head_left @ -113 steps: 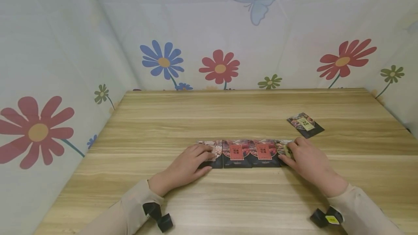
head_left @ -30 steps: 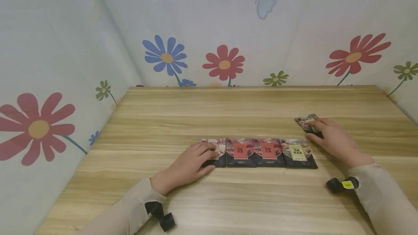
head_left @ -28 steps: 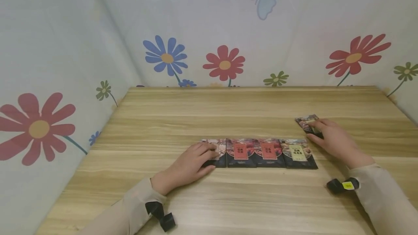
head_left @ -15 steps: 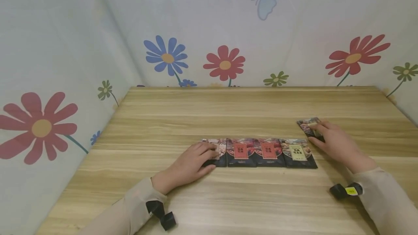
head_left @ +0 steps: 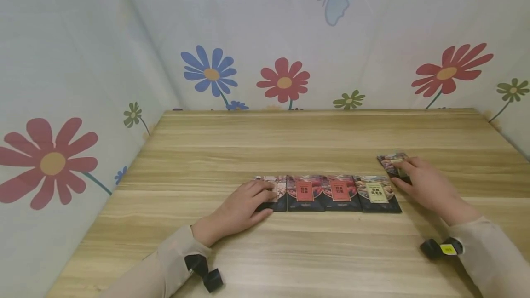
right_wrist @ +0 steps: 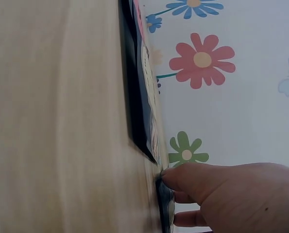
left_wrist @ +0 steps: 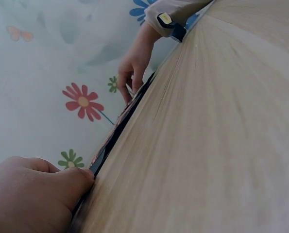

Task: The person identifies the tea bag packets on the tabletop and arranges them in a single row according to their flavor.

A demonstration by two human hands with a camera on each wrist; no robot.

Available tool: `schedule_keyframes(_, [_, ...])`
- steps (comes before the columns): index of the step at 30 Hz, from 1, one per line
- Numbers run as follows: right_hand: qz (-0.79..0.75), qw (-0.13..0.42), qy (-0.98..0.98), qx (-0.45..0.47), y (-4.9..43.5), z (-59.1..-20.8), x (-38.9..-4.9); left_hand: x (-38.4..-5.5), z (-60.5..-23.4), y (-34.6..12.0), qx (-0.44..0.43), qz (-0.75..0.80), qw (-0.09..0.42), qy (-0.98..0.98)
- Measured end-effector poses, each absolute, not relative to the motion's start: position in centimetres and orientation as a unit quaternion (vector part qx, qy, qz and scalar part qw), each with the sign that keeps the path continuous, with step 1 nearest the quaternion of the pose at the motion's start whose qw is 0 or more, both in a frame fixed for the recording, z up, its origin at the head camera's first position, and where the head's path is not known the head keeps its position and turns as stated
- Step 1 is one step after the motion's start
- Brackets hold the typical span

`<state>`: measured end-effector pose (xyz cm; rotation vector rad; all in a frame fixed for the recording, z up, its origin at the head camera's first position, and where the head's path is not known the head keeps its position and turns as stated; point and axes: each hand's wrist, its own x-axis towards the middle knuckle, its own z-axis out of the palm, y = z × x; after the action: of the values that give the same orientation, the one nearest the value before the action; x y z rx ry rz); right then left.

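Observation:
Side by side on the table lies a row of flat tea sachets. My left hand rests on the leftmost sachet, covering much of it, with the thumb along its near edge. Beside it are two sachets with red labels, a left one and a right one, then one with a pale yellow label. My right hand grips a slanted loose sachet, fingers on its face and thumb at its lower edge. This sachet lies just beyond the row's far right corner, partly hidden by the hand.
The wood-grain table stretches to a white curtain printed with flowers and a butterfly, behind and at the sides. Each wrist carries a black strap mount, a left mount and a right mount.
The right hand has left the yellow-labelled sachet, reached the loose one and drawn it slightly nearer the row. The left hand stays on the leftmost sachet.

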<state>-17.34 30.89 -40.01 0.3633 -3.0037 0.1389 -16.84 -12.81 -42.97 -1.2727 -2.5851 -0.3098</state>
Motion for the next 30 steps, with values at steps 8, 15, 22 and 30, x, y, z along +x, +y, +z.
schedule_keyframes(8, [0.05, 0.06, -0.989, 0.124, 30.6, -40.1, -16.5, -16.8, -42.9, -12.9, -0.436, -0.109, 0.119, -0.885])
schedule_keyframes(15, [0.047, 0.059, -0.989, 0.124, 30.4, -40.2, -15.9, -16.9, -43.1, -13.0, -0.429, -0.109, 0.113, -0.889])
schedule_keyframes(22, [0.047, 0.061, -0.989, 0.123, 30.5, -40.3, -15.4, -16.9, -43.2, -13.0, -0.429, -0.109, 0.112, -0.89])
schedule_keyframes(30, [0.035, 0.052, -0.992, 0.112, 30.8, -40.1, -14.5, -16.9, -43.2, -12.9, -0.432, -0.109, 0.116, -0.888])
